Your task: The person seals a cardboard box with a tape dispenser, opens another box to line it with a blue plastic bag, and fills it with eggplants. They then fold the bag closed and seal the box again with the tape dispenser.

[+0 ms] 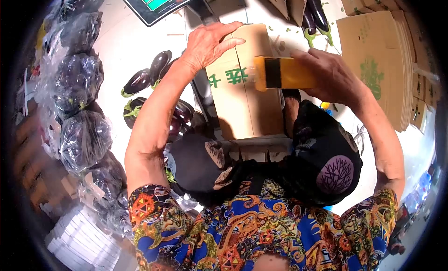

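A closed cardboard box [245,103] with green printed characters stands before me between my knees, a seam running along its top. My left hand [210,44] rests on the far end of the box, fingers spread across the flaps. In my right hand [329,77] is a yellow tool with a black band [284,73], probably a tape dispenser, its end over the right side of the box. Motion blurs this hand a little, and its fingers are wrapped round the tool.
Eggplants [161,65] lie on the floor left of the box. Bagged eggplants [79,84] line the far left. A scale display [158,0] is at the top. Flattened cartons [375,61] stand at the right, near pliers [360,135]. More eggplants [317,12] lie top right.
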Demonstrator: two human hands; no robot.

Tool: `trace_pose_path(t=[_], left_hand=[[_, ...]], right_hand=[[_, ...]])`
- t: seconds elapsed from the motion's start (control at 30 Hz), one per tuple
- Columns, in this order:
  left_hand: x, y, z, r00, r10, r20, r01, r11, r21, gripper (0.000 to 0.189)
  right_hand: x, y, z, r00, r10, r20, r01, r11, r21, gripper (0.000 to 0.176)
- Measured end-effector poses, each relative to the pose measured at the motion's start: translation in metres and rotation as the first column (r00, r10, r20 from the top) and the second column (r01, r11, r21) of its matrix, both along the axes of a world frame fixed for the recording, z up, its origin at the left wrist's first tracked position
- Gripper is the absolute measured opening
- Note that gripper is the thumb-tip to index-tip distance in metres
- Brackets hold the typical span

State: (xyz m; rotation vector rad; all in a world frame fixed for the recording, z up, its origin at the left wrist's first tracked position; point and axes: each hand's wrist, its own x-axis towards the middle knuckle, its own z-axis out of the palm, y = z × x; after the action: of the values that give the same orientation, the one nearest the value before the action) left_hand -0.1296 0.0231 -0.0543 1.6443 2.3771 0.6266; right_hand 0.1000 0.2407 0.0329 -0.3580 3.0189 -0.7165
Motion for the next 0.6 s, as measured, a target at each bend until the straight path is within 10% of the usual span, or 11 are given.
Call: trace_pose_path(t=[0.33, 0.43, 0.47, 0.53, 0.57, 0.6], left_hand=[[0.001, -0.006, 0.008, 0.998, 0.005, 0.057, -0.010, 0.995, 0.094, 0.046], [0.011, -0.030, -0.011, 0.887, 0.362, 0.285, -0.453, 0.798, 0.396, 0.046], [0.017, -0.037, -0.015, 0.788, 0.468, 0.401, -0.612, 0.672, 0.418, 0.045], [0.047, -0.049, -0.007, -0.023, 0.290, 0.957, -0.663, 0.712, -0.231, 0.062], [0.074, -0.063, -0.029, -0.353, 0.003, 0.936, -0.656, 0.712, -0.250, 0.064], [0.076, -0.067, -0.036, -0.424, -0.005, 0.906, -0.637, 0.713, -0.294, 0.065]], right_hand=[[0.046, 0.033, -0.063, 0.928, -0.192, 0.321, 0.282, 0.923, -0.264, 0.075], [0.035, 0.010, -0.077, 0.980, -0.172, 0.102, 0.192, 0.949, -0.248, 0.065], [0.035, 0.003, -0.079, 0.979, -0.194, 0.068, 0.205, 0.943, -0.261, 0.061], [0.040, 0.001, -0.090, 0.968, -0.224, 0.114, 0.248, 0.924, -0.289, 0.057], [0.043, 0.001, -0.094, 0.966, -0.228, 0.125, 0.256, 0.914, -0.315, 0.057], [0.043, 0.000, -0.095, 0.963, -0.233, 0.132, 0.265, 0.903, -0.338, 0.056]])
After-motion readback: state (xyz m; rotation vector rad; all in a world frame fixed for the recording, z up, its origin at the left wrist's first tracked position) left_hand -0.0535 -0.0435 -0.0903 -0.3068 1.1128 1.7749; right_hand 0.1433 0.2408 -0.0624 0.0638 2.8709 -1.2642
